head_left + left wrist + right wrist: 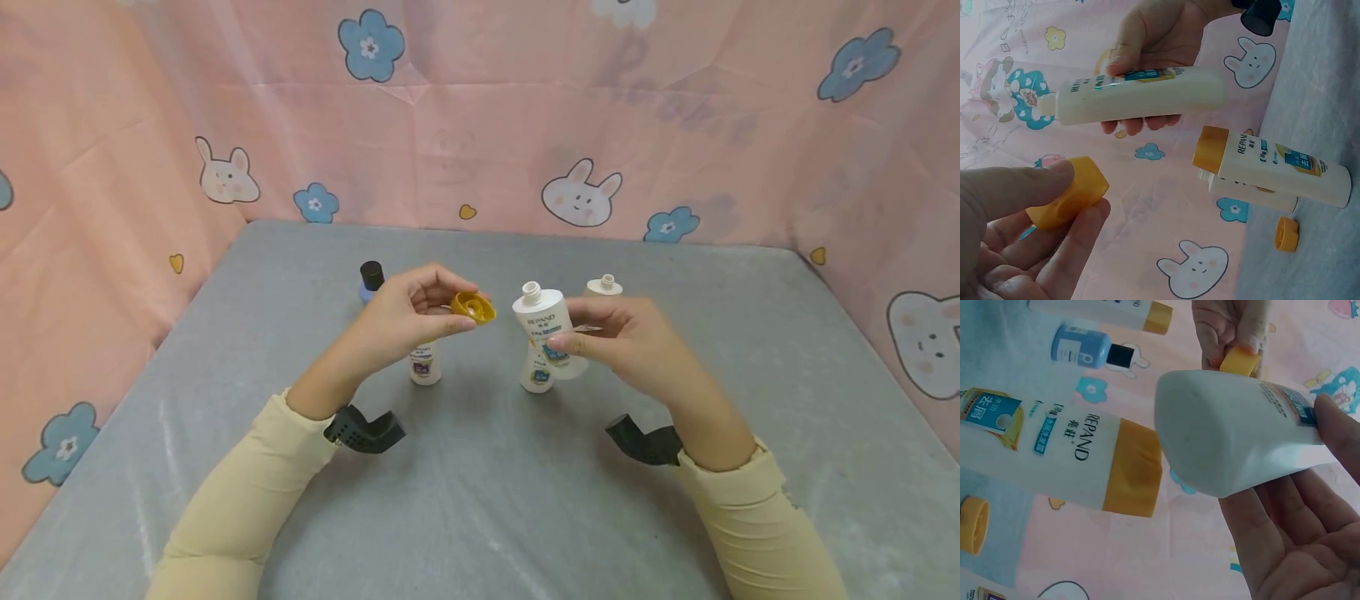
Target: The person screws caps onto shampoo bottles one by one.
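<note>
In the head view my left hand pinches a yellow bottle cap between thumb and fingers, its hollow underside showing. My right hand grips a white REPAND bottle around its body; the neck is bare and tilts slightly left. A gap separates cap and neck in the head view. The left wrist view shows the cap below and apart from the held bottle. From the right wrist, the bottle's base faces the camera. Right behind the held bottle stands another white bottle, partly hidden.
An uncapped white bottle stands behind my right hand. Beside my left hand are a white bottle and a blue bottle with a black cap, both partly covered. A loose yellow cap lies on the grey table.
</note>
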A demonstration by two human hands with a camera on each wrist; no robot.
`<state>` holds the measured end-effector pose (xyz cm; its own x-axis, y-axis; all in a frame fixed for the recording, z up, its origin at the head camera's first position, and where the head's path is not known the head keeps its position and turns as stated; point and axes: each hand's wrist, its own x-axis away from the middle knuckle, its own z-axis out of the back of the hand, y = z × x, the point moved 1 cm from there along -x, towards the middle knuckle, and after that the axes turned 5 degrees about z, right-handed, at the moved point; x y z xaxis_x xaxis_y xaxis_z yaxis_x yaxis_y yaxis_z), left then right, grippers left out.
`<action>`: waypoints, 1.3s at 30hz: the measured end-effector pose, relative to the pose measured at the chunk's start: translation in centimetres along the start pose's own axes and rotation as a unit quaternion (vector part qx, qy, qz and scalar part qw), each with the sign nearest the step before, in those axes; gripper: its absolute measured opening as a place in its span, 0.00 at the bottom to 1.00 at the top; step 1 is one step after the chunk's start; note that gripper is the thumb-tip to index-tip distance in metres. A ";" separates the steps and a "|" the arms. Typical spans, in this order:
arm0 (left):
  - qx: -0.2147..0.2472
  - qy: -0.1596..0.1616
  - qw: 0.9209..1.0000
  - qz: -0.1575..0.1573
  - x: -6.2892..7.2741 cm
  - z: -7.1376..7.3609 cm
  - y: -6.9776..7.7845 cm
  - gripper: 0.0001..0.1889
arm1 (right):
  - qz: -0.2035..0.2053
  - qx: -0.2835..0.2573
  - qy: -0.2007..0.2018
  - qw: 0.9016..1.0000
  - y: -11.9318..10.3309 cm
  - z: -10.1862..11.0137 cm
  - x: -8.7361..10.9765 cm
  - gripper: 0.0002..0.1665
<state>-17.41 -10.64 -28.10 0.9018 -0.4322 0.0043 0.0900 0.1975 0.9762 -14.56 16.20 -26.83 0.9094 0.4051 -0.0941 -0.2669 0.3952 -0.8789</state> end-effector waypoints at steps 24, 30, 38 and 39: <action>-0.010 -0.032 0.999 -0.020 1.3 -0.1 0.3 0.17 | 0.027 0.024 -0.067 0.997 0.1 -1.9 0.2 0.20; -0.004 -0.033 0.999 -0.024 1.5 -0.1 0.4 0.19 | 0.034 0.021 -0.073 0.997 0.2 -2.1 0.1 0.19; -0.019 -0.025 0.999 -0.018 1.7 -0.4 0.7 0.17 | 0.034 0.016 -0.084 0.996 0.3 -2.4 0.1 0.19; -0.018 -0.026 0.999 -0.016 1.7 -0.5 0.6 0.16 | 0.032 0.014 -0.086 0.996 0.3 -2.4 0.1 0.19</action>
<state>-15.58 -10.85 -27.57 0.8752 -0.4835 -0.0148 0.1348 0.2144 0.9674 -13.78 14.39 -28.21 0.8230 0.5642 -0.0657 -0.3336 0.3865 -0.8599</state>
